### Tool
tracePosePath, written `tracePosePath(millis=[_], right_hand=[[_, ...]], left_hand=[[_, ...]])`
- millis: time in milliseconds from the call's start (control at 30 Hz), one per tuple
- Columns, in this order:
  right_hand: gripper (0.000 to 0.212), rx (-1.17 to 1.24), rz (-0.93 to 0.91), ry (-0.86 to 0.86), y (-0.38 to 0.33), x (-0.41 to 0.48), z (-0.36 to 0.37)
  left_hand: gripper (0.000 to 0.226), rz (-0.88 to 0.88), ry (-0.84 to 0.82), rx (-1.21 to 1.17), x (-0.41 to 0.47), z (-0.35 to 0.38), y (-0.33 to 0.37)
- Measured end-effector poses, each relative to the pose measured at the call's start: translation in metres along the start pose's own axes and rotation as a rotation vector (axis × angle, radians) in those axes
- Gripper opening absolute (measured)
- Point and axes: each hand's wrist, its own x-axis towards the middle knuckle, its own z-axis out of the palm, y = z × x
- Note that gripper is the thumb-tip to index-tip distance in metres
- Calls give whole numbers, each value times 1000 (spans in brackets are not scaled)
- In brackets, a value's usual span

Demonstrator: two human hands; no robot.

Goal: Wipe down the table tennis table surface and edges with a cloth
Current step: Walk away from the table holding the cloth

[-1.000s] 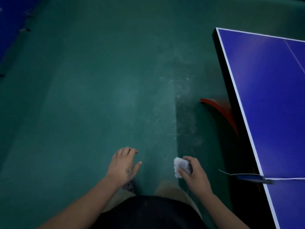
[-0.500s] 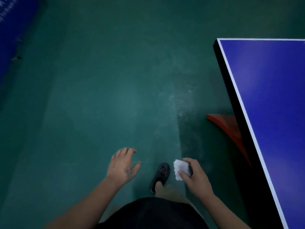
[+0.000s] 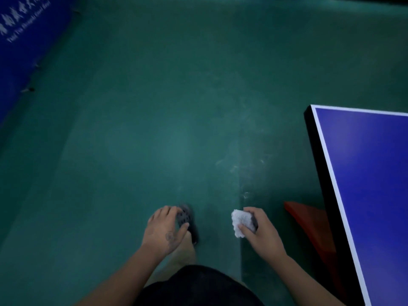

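The right hand [image 3: 262,233] clamps its grip on the cloth [image 3: 240,220], apart from the table [image 3: 364,173] and its black edge. The left hand [image 3: 164,230], grip apart, hangs over wide green floor [image 3: 132,140].

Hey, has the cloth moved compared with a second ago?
Yes. The cloth, gripped in the right hand, has travelled forward alongside the table, toward its far corner; it is now level with the red leg.
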Motion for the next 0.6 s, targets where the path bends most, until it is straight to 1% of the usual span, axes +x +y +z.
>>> tracePosePath(millis=[233,400,467,600], right_hand=[[45,11,56,61,-59,142,-29],[46,13,97,113,-92,233,-47],[47,18,110,124,-102,267,-55],[47,6,99,82,-115,344,-73]], left_hand=[[53,91,2,12,167,-72,5],[57,208,-4,73,287,-130,20],[59,223,11,84,333,-151,29],[58,204,34,59,419,-180,46]])
